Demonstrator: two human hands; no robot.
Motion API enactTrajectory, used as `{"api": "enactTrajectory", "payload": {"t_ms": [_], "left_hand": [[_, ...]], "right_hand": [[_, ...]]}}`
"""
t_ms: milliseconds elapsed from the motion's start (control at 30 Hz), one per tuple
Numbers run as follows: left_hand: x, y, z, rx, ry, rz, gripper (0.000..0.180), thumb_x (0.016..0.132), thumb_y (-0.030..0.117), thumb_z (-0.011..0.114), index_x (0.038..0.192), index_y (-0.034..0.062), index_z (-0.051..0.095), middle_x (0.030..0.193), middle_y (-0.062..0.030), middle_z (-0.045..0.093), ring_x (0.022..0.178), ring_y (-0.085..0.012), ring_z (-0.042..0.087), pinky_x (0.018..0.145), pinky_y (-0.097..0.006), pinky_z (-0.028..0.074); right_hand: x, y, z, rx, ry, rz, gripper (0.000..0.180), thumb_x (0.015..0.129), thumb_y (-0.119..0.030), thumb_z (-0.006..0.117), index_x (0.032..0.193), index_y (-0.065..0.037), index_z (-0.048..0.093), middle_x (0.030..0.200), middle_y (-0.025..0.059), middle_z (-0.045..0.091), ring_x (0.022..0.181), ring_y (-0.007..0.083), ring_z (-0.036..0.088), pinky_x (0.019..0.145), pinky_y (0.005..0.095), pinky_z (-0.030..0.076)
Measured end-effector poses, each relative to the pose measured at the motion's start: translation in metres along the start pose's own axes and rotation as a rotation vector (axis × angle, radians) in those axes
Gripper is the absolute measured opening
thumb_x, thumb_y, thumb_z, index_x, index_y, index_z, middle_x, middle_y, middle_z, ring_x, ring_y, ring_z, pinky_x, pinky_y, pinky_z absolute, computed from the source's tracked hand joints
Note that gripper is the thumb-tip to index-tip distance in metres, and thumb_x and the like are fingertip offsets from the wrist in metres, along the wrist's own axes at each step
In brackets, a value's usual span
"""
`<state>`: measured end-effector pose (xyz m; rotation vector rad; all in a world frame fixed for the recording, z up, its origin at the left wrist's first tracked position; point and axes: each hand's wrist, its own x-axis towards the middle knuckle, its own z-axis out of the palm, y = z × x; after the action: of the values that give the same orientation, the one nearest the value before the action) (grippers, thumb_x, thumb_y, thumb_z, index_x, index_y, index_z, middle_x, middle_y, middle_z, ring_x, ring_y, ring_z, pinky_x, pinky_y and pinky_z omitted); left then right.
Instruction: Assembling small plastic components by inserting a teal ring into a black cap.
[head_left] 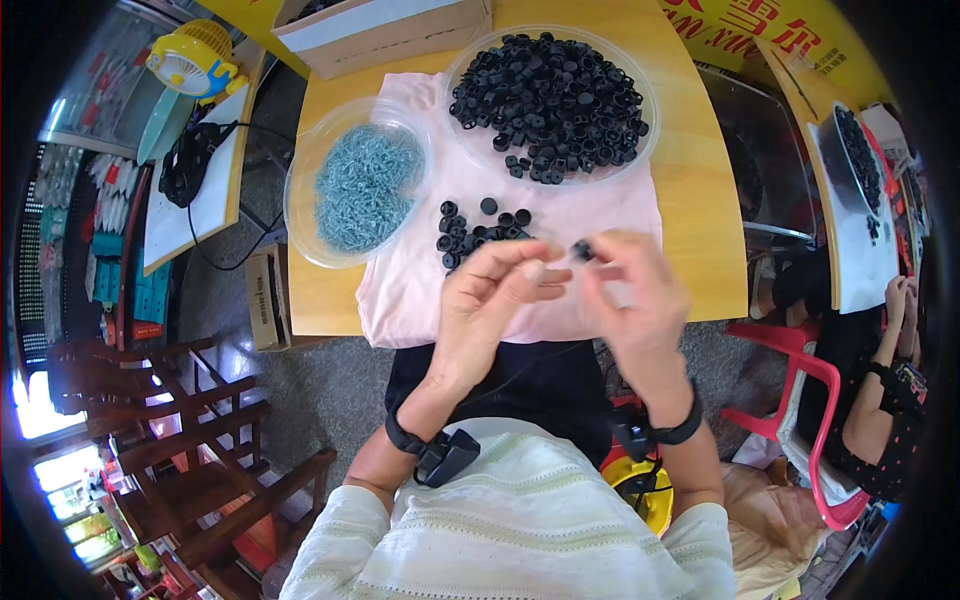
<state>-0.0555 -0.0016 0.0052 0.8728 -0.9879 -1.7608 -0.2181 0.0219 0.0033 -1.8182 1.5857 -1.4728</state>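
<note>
Above the near part of a pink cloth [410, 290], my two hands are raised close to each other. My right hand [640, 300], smeared by motion, pinches a small black plastic cap [582, 250] between thumb and fingertips. The fingers of my left hand [495, 295] are drawn together in a pinch; what they hold, if anything, is too small to make out. Just beyond my left hand lies a loose pile of black round caps [455, 240]. Farther back are a clear round tub of black caps [652, 120] and a clear tub [300, 225] of small silvery screws.
The cloth covers part of a wooden table [690, 200]. A cardboard box [390, 35] stands at its far left edge. A yellow fan [190, 60] and black cable lie on a side table. At right are a red chair [825, 400] and another person's arm [880, 400].
</note>
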Motion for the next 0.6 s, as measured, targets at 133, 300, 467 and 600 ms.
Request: {"api": "enactTrajectory", "payload": {"t_ms": [133, 300, 467, 600], "left_hand": [[0.005, 0.030, -0.028, 0.462, 0.246, 0.236, 0.021, 0.095, 0.007, 0.051, 0.112, -0.0014, 0.058, 0.100, -0.0087, 0.064, 0.079, -0.0110, 0.062, 0.067, -0.023, 0.050], [0.040, 0.048, -0.040, 0.685, 0.360, 0.335, 0.017, 0.091, 0.005, 0.056, 0.105, 0.0002, 0.064, 0.092, -0.0050, 0.065, 0.075, -0.0078, 0.059, 0.065, -0.021, 0.047], [0.054, 0.048, -0.037, 0.948, 0.250, 0.374, 0.015, 0.084, 0.000, 0.062, 0.098, 0.0013, 0.067, 0.089, -0.0082, 0.066, 0.070, -0.0106, 0.059, 0.063, -0.022, 0.046], [0.062, 0.048, -0.029, 1.052, 0.198, 0.416, 0.015, 0.083, 0.002, 0.063, 0.097, 0.0023, 0.069, 0.086, -0.0058, 0.066, 0.070, -0.0089, 0.059, 0.061, -0.021, 0.046]], "right_hand": [[0.047, 0.039, -0.059, -0.332, 0.240, 0.196, 0.022, 0.083, -0.012, 0.067, 0.102, -0.002, 0.064, 0.085, 0.0053, 0.064, 0.073, 0.0098, 0.059, 0.061, 0.0236, 0.047], [0.098, 0.151, -0.143, -0.374, 0.412, 0.375, 0.039, 0.089, -0.032, 0.063, 0.115, -0.002, 0.062, 0.093, 0.0084, 0.067, 0.073, 0.0111, 0.059, 0.058, 0.0239, 0.049], [0.102, 0.167, -0.150, -0.497, 0.376, 0.364, 0.048, 0.091, -0.032, 0.058, 0.130, -0.005, 0.051, 0.106, 0.0101, 0.064, 0.084, 0.0126, 0.059, 0.065, 0.0258, 0.050], [0.078, 0.099, -0.100, -0.212, 0.228, 0.393, 0.038, 0.093, -0.027, 0.057, 0.124, -0.005, 0.056, 0.105, 0.0058, 0.064, 0.088, 0.0110, 0.058, 0.066, 0.0240, 0.048]]}}
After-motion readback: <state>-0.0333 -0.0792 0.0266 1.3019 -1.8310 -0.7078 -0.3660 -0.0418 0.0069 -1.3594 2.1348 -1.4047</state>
